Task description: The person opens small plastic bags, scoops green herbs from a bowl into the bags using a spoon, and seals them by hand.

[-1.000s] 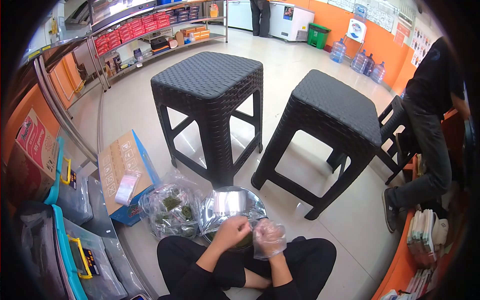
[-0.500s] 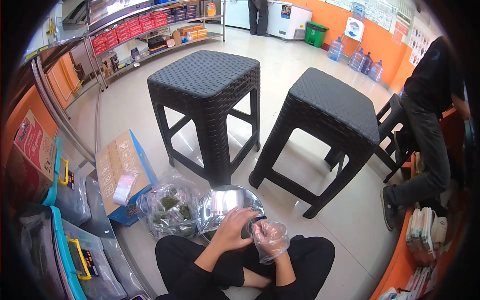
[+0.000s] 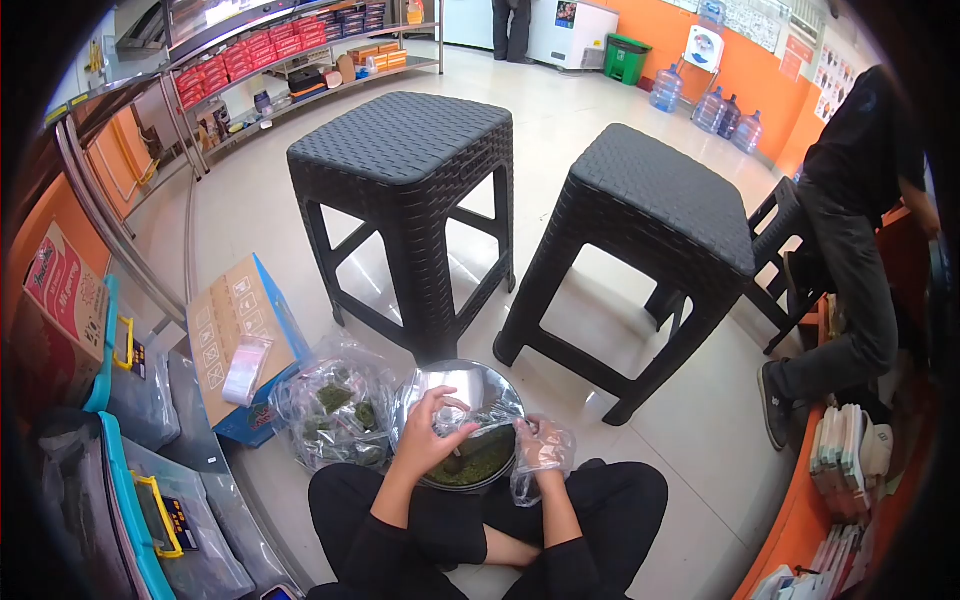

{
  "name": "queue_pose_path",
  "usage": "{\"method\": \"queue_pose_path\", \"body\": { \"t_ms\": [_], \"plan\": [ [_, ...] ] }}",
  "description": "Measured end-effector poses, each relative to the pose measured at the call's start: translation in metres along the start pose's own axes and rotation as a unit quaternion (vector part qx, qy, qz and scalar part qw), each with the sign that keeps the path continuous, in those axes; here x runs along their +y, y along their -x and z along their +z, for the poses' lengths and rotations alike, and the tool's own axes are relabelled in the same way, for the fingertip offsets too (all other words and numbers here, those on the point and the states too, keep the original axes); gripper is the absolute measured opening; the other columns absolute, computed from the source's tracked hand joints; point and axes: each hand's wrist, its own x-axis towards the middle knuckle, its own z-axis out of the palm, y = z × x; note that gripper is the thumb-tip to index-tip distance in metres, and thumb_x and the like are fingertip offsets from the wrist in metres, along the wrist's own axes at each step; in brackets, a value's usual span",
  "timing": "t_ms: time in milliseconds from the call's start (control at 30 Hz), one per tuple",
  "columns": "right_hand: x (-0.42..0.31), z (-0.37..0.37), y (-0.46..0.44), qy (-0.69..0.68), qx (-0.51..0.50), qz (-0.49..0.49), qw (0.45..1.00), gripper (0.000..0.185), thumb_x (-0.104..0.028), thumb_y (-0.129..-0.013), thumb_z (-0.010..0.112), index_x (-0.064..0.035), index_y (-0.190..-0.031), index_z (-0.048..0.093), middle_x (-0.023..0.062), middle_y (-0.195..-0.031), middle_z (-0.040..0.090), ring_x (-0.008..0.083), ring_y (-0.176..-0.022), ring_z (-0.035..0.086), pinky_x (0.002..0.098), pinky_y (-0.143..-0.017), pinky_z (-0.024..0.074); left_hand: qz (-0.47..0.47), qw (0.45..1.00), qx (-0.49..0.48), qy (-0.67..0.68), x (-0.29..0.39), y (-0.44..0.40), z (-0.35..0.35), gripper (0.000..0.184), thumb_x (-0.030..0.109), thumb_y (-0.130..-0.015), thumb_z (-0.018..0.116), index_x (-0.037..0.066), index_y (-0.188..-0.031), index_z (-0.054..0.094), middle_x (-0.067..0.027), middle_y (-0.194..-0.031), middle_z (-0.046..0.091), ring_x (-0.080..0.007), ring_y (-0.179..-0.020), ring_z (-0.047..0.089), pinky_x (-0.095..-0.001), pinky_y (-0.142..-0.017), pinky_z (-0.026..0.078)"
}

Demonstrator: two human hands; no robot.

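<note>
A round metal tray (image 3: pixel 415 400) lies in front of my crossed legs, with finely chopped dark green stuff (image 3: pixel 475 468) in its near part. My bare left hand (image 3: pixel 432 440) is above its left side, thumb and fingers curved and apart. A thin plastic glove covers my right hand (image 3: pixel 547 447) at the tray's right edge. Its fingers are closed on a clear plastic bag (image 3: pixel 497 420) spanning toward my left fingertips; I cannot make out whether those touch it. A large clear bag (image 3: pixel 340 405) left of the tray contains several small packs of green stuff.
Two black stools (image 3: pixel 405 140) (image 3: pixel 660 190) stand just beyond the tray. A cardboard box (image 3: pixel 225 325) bearing a packet of small bags (image 3: pixel 246 370) is at left, near lidded plastic bins (image 3: pixel 190 510). A person (image 3: pixel 845 260) is at right, beside shelved papers (image 3: pixel 840 465).
My hands have moved apart: the left went left and up, its fingers opening, while the right stayed near the tray's right edge. The green stuff and the clear bag now show between them.
</note>
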Motion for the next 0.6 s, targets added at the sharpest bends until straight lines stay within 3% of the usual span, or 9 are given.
{"method": "queue_pose_path", "body": {
  "t_ms": [133,233,267,367,400,500,600],
  "plan": [
    [0.007,0.018,0.007,-0.175,0.061,0.022,0.983,0.026,-0.026,-0.081,0.070,-0.0022,-0.091,0.069,0.0098,-0.076,0.067,0.0193,-0.069,0.063,0.0340,-0.066,0.0503,-0.016,0.996,-0.015,0.091,-0.006,-0.001,-0.002,0.045,0.016,-0.072,0.081,0.003,-0.108,0.057,-0.0075,-0.096,0.069,-0.0210,-0.097,0.064,-0.0350,-0.090,0.045],
    [0.000,0.016,0.012,-0.197,0.008,0.028,0.980,0.020,-0.022,-0.080,0.070,-0.0021,-0.086,0.069,0.0066,-0.071,0.064,0.0170,-0.065,0.062,0.0325,-0.062,0.0494,-0.012,0.993,-0.002,0.118,-0.003,-0.003,-0.001,0.042,0.014,-0.072,0.081,0.003,-0.106,0.059,-0.0075,-0.094,0.068,-0.0187,-0.096,0.064,-0.0330,-0.088,0.046],
    [-0.010,0.008,0.016,-0.151,-0.011,0.035,0.988,0.027,-0.024,-0.078,0.073,-0.0015,-0.090,0.064,0.0083,-0.075,0.063,0.0204,-0.069,0.061,0.0356,-0.065,0.0494,-0.013,0.992,0.007,0.123,-0.001,-0.004,-0.002,0.042,0.014,-0.072,0.082,0.003,-0.105,0.060,-0.0073,-0.093,0.068,-0.0184,-0.095,0.064,-0.0327,-0.088,0.046],
    [-0.027,0.000,0.031,0.026,0.144,-0.095,0.985,0.040,-0.028,-0.075,0.076,-0.0034,-0.098,0.056,0.0116,-0.081,0.061,0.0266,-0.073,0.061,0.0398,-0.069,0.0488,-0.042,0.992,0.004,0.115,0.001,-0.004,-0.007,0.045,0.016,-0.071,0.082,0.005,-0.108,0.060,-0.0062,-0.091,0.068,-0.0182,-0.094,0.064,-0.0328,-0.088,0.046],
    [-0.021,0.009,0.031,0.003,0.130,-0.048,0.990,0.051,-0.032,-0.071,0.079,-0.0051,-0.103,0.049,0.0156,-0.088,0.060,0.0328,-0.077,0.060,0.0431,-0.072,0.0480,-0.055,0.992,-0.002,0.110,0.002,-0.004,-0.009,0.046,0.017,-0.071,0.082,0.006,-0.110,0.060,-0.0058,-0.091,0.068,-0.0182,-0.094,0.064,-0.0329,-0.089,0.045],
    [-0.003,0.025,0.018,-0.037,0.093,0.049,0.994,0.048,-0.031,-0.071,0.078,-0.0035,-0.101,0.055,0.0144,-0.085,0.061,0.0318,-0.076,0.061,0.0434,-0.072,0.0480,-0.046,0.996,0.004,0.074,0.004,-0.004,-0.013,0.049,0.020,-0.071,0.083,0.007,-0.112,0.059,-0.0048,-0.090,0.068,-0.0182,-0.093,0.064,-0.0338,-0.090,0.045],
    [0.002,0.024,0.009,0.013,0.012,0.042,0.999,0.041,-0.028,-0.072,0.078,-0.0025,-0.099,0.061,0.0113,-0.081,0.061,0.0273,-0.074,0.061,0.0410,-0.070,0.0484,-0.050,0.995,0.021,0.082,0.006,-0.003,-0.013,0.050,0.022,-0.071,0.083,0.007,-0.112,0.058,-0.0047,-0.090,0.069,-0.0187,-0.094,0.063,-0.0344,-0.092,0.044]
  ]
}}
